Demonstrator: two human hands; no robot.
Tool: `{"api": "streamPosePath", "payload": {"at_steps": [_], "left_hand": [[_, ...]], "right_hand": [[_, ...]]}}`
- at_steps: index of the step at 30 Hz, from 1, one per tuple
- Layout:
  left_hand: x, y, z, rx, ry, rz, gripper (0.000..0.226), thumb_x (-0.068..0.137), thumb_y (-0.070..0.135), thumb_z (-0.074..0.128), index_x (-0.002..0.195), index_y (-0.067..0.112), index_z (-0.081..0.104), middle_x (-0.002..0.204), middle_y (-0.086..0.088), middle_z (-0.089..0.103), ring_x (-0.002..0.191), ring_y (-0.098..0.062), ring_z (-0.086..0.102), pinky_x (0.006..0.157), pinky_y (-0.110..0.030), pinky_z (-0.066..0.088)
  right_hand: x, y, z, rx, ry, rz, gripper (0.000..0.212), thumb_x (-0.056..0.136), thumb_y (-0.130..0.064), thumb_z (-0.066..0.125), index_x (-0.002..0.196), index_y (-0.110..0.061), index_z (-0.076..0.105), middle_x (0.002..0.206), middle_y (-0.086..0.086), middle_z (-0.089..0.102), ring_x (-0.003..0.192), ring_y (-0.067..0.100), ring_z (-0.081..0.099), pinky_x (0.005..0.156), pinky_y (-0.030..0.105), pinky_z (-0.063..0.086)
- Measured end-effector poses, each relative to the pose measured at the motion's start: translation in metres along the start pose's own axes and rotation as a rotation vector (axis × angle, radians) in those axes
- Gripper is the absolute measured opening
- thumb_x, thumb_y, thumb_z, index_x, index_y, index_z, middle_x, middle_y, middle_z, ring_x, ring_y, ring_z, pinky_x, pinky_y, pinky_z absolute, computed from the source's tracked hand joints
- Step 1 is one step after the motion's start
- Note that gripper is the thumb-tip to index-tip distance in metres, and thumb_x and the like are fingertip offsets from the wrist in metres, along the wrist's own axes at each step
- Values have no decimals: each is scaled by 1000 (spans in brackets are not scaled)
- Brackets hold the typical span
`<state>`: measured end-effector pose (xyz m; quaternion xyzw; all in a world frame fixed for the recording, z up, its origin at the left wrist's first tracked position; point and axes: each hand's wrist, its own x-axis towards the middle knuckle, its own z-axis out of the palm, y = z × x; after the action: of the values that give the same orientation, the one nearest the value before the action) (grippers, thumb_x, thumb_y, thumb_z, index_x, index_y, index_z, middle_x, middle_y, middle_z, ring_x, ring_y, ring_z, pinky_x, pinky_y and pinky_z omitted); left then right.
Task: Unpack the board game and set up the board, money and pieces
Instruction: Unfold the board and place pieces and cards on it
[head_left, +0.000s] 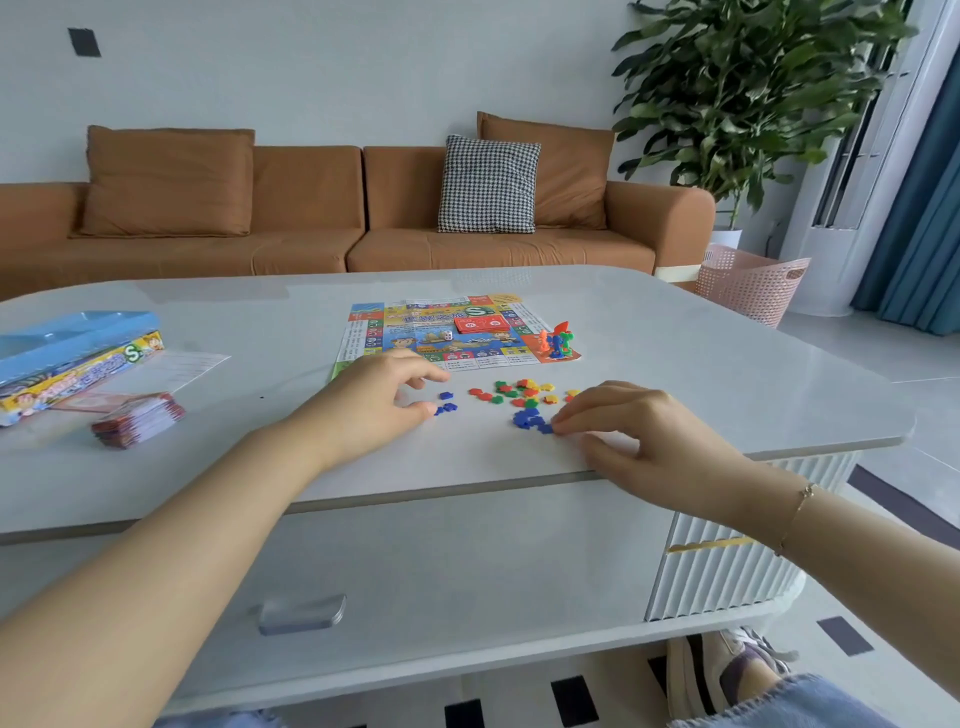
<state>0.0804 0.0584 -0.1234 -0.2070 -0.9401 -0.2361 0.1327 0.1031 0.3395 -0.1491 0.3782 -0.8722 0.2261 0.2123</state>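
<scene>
The paper game board (415, 332) lies flat mid-table, with a red card stack (480, 324), a white die (447, 335) and coloured pawns (557, 343) on it. In front of it lie small plastic house pieces: a mixed red, green and yellow scatter (522, 392), a blue cluster (530, 419) and three blue ones (445, 404) further left. My left hand (371, 402) hovers beside those three blue pieces with fingers loosely curled, its thumb tip next to them. The fingertips of my right hand (631, 426) touch a blue piece at the cluster's edge.
The open game box (78, 358) sits at the table's left, with a paper sheet (192, 364) beside it and a money stack (139, 420) in front. A brown sofa (311, 218), a pink basket (748, 283) and a plant (748, 93) stand beyond the table.
</scene>
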Motion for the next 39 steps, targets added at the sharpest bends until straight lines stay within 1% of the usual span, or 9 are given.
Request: {"api": "streamPosePath", "payload": {"at_steps": [7,13,17,20,24,27,32,36,39], "left_hand": [[0,-9,5,-91,-10,-62,28,87,25,66,114,29,65,108,1,61,98,-12,60,94,-29,47],[1,-9,7,-95,-11,-46,26,88,24,64,114,27,66,103,2,62,96,-11,59,93,-29,47],[1,-9,7,-101,-12,-30,27,88,22,63,115,26,66,107,1,63,97,-9,59,93,-27,47],[0,-10,6,-106,-20,-38,27,88,23,64,115,28,65,108,1,63,98,-9,59,93,-28,47],[1,-7,6,-155,-17,-50,29,89,26,62,117,30,63,116,5,62,108,-6,58,99,-27,44],[6,11,11,-140,-16,-5,42,90,35,59,131,25,54,138,10,48,129,-3,40,106,-17,27],[16,43,35,110,-168,-62,80,89,61,43,152,22,13,159,7,6,146,-9,4,117,-30,8],[18,41,40,267,-258,-89,72,95,59,20,152,19,-2,160,-1,-8,146,-13,-10,117,-36,-2],[17,34,35,265,-261,-135,70,97,57,20,152,18,3,160,-2,-5,147,-14,-5,117,-33,1]], "right_hand": [[9,-4,0,66,-62,41,33,91,-29,50,110,-12,71,119,-4,65,111,1,56,98,15,41],[10,-8,8,0,-118,48,47,89,-46,45,117,-16,67,128,-8,61,120,3,53,103,28,42],[12,-15,13,-19,-143,12,49,91,-47,41,121,-16,65,132,-6,58,124,6,50,105,30,40],[20,-21,16,7,-174,12,46,94,-45,40,121,-17,65,132,-9,58,124,2,48,107,23,35],[24,-16,10,207,-97,168,42,95,-36,38,117,-17,67,127,-13,61,121,-4,49,107,20,35],[21,-10,3,239,30,227,38,97,-33,38,108,-17,71,114,-12,66,110,-1,57,100,25,41],[17,-7,0,200,65,231,40,94,-35,38,102,-16,73,105,-10,68,102,0,59,93,24,43],[17,-5,-3,199,96,218,35,96,-34,41,102,-18,72,103,-13,67,101,0,58,91,20,43],[18,-5,-3,209,111,222,31,99,-29,43,102,-22,72,105,-13,66,103,0,57,91,20,42]]}}
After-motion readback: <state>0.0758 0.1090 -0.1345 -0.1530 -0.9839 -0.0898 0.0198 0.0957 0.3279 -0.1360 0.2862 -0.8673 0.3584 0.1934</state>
